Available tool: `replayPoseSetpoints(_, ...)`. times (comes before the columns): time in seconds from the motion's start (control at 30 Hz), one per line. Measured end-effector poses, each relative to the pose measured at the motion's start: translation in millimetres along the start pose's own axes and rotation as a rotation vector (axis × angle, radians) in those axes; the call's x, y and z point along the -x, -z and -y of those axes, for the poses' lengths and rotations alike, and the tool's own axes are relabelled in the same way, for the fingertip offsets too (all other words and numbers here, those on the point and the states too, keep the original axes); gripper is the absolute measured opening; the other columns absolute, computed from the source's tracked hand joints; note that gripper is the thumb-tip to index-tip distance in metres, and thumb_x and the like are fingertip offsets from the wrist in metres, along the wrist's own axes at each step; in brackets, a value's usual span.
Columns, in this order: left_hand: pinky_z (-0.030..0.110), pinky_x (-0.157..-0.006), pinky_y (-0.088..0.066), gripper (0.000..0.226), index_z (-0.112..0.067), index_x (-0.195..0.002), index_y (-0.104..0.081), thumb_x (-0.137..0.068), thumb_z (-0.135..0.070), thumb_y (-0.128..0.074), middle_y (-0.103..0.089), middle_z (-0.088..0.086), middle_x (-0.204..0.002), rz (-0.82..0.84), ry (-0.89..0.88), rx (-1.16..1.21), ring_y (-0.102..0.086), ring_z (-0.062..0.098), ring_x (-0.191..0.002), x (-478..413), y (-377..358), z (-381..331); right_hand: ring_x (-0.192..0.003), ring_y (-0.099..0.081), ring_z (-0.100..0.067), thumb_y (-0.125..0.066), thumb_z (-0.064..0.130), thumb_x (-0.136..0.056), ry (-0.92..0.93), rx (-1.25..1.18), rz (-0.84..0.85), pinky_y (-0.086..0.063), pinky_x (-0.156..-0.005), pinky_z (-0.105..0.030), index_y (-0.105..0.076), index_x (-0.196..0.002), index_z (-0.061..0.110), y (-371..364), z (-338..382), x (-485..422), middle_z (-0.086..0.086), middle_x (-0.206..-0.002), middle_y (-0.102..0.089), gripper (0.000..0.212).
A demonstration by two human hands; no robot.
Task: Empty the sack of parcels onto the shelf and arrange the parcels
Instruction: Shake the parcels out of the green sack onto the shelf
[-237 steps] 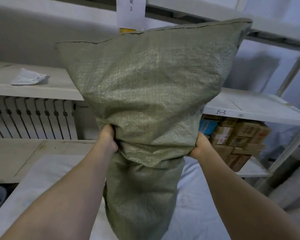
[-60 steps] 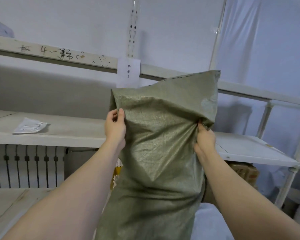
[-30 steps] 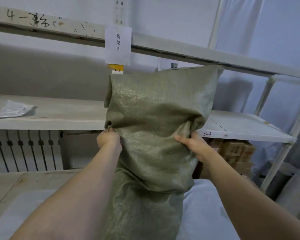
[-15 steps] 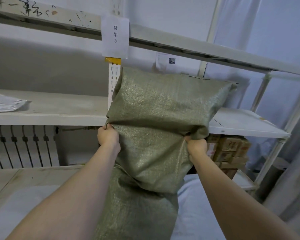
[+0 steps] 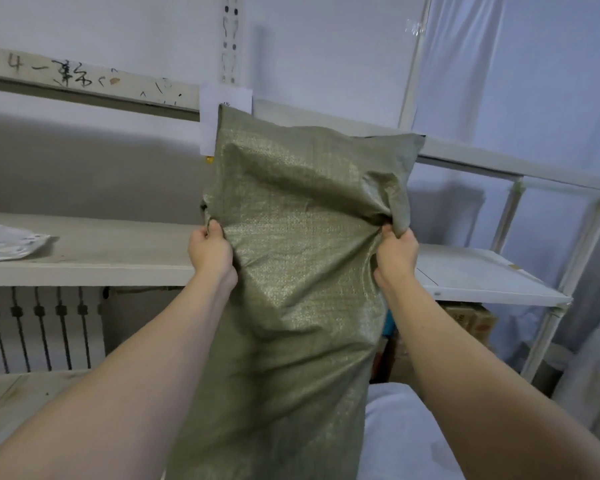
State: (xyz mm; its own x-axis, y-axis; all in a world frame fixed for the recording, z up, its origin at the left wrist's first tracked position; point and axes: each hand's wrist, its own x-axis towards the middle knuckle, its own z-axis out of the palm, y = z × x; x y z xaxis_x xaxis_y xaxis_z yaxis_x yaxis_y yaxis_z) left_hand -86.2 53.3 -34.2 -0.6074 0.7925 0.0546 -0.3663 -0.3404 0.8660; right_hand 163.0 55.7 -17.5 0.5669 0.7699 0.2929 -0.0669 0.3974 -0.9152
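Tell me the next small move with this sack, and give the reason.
Probably give the sack another lift and shake. Both hands, left and right, pinch its sides high up, each with a closed grip. The closed end points up and the lower part hangs limp below. No parcels are visible beneath it, so whether any remain inside cannot be seen.

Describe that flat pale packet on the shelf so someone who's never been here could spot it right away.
Find the long white middle shelf running along the wall, left of the green woven sack. At its far left end lies the plastic packet, flat and crinkled. It is the only item lying on that board.
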Motion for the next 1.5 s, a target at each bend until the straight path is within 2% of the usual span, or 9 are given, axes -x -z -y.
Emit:
replayPoseSetpoints(0.33, 0.032, -0.079, -0.043, 0.029, -0.002, -0.107, -0.058, -0.102, -0.028, -0.045, -0.057, 0.010, -0.098, -0.096, 0.014, -0.200, -0.056, 0.027, -0.093, 3, 6, 13, -0.098, -0.064, -0.026, -0.061, 0.023, -0.091, -0.126, 0.049, 0.033, -0.053, -0.095, -0.047, -0.062, -0.093, 0.019, 8, -20, -1, -0.008, -0.101, -0.068, 0.004)
replayPoseSetpoints(0.47, 0.032, -0.082, -0.040, 0.032, -0.002, -0.116, -0.056, -0.103, -0.027, -0.041, -0.058, 0.013, -0.108, -0.149, 0.075, -0.288, -0.056, 0.031, -0.104, 5, 25, 33, -0.095, -0.064, -0.030, -0.065, 0.024, -0.082, -0.267, 0.133, 0.078, -0.054, -0.092, -0.049, -0.062, -0.109, 0.015, 16, -41, 5, -0.012, -0.102, -0.067, 0.028)
replayPoseSetpoints(0.73, 0.031, -0.086, -0.038, 0.034, -0.019, -0.131, -0.049, -0.102, -0.030, -0.036, -0.055, 0.004, -0.129, -0.239, 0.152, -0.185, -0.052, 0.025, -0.106, 11, 37, 30, -0.108, -0.067, -0.029, -0.073, 0.022, -0.084, -0.422, -0.009, 0.634, -0.058, -0.085, -0.039, -0.057, -0.132, 0.009, 27, -24, 18, -0.017, -0.122, -0.067, 0.052)
replayPoseSetpoints(0.9, 0.036, -0.101, -0.042, 0.049, -0.027, -0.128, -0.061, -0.098, -0.055, -0.035, -0.062, 0.000, -0.125, -0.127, 0.121, -0.238, -0.055, 0.028, -0.117, 12, 35, 22, -0.105, -0.068, -0.028, -0.055, 0.060, -0.086, -0.404, -0.220, 0.455, -0.055, -0.089, -0.042, -0.061, -0.122, 0.011, 17, -4, 15, -0.016, -0.112, -0.071, 0.061)
replayPoseSetpoints(1.0, 0.043, -0.104, -0.042, 0.062, -0.025, -0.119, -0.066, -0.093, -0.068, -0.030, -0.064, 0.002, -0.123, -0.100, 0.117, -0.335, -0.053, 0.031, -0.118, 16, 32, 22, -0.082, -0.070, -0.024, -0.053, 0.036, -0.099, -0.417, -0.251, 0.234, -0.057, -0.070, -0.038, -0.063, -0.110, 0.010, 13, -6, 14, -0.011, -0.089, -0.072, 0.030)
replayPoseSetpoints(1.13, 0.049, -0.100, -0.042, 0.070, -0.022, -0.083, -0.062, -0.082, -0.081, -0.025, -0.063, 0.005, -0.111, -0.110, 0.080, -0.420, -0.050, 0.031, -0.117, 14, 33, 16, -0.081, -0.067, -0.021, -0.057, 0.019, -0.093, -0.403, -0.218, 0.137, -0.055, -0.069, -0.034, -0.067, -0.101, 0.011, 16, -13, 14, -0.007, -0.088, -0.070, 0.015)
replayPoseSetpoints(1.23, 0.046, -0.100, -0.040, 0.066, -0.022, -0.105, -0.051, -0.082, -0.081, -0.032, -0.057, -0.003, -0.101, -0.058, 0.103, -0.298, -0.050, 0.028, -0.109, 13, 30, 5, -0.094, -0.068, -0.024, -0.058, 0.036, -0.095, -0.379, -0.095, 0.125, -0.056, -0.085, -0.038, -0.066, -0.110, 0.011, 12, -18, 16, -0.006, -0.096, -0.071, 0.031)
replayPoseSetpoints(1.4, 0.049, -0.108, -0.032, 0.092, -0.041, -0.151, -0.016, -0.075, -0.080, -0.050, -0.033, 0.008, -0.153, -0.011, 0.088, -0.302, -0.037, 0.034, -0.136, 12, 38, -8, -0.099, -0.071, -0.024, -0.063, 0.090, -0.048, -0.497, 0.109, 0.337, -0.055, -0.093, -0.042, -0.064, -0.119, 0.017, 8, -16, 21, -0.006, -0.104, -0.075, 0.102)
replayPoseSetpoints(1.5, 0.046, -0.108, -0.034, 0.083, -0.052, -0.142, -0.030, -0.070, -0.077, -0.062, -0.034, 0.006, -0.149, 0.015, 0.072, -0.384, -0.034, 0.032, -0.136, 9, 45, -9, -0.086, -0.071, -0.021, -0.064, 0.057, -0.086, -0.507, 0.196, 0.406, -0.058, -0.075, -0.036, -0.064, -0.117, 0.015, 10, -15, 24, -0.005, -0.098, -0.074, 0.052)
